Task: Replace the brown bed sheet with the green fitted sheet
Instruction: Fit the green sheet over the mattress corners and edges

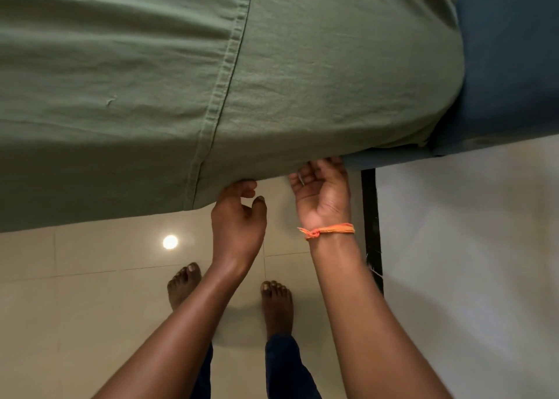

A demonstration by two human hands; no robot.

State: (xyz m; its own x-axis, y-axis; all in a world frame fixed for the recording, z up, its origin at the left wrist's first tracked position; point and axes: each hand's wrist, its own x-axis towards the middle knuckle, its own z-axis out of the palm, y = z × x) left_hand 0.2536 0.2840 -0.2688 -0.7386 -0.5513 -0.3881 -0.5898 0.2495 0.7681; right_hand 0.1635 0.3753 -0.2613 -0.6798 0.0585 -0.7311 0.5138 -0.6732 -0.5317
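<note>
A: Surface and room?
B: Bed fills the top of the view. Green fitted sheet (151,81) is stretched over the mattress and hangs down the near side. Blue mattress (508,74) is bare at the right corner, where the sheet stops short. Cream tiled floor (90,308) below, with a lamp glare spot on it. White wall (469,262) to the right, and a black bed leg (370,217) runs down beside it.
A: Hands?
B: Both are at the sheet's lower hem. Left hand (239,217): fingers curled, tips tucked under the hem, thumb apart from them. Right hand (322,193): palm toward the camera, fingers curled up over the hem near the corner. Orange thread band (328,230) on that wrist.
A: Brown sheet?
B: Not in view.
A: Edges, room to move?
B: A stitched seam (223,81) runs diagonally down the sheet to the hem just left of the left hand. Bare feet (275,305) stand on open tile just below the hem. The wall and the leg close off the right.
</note>
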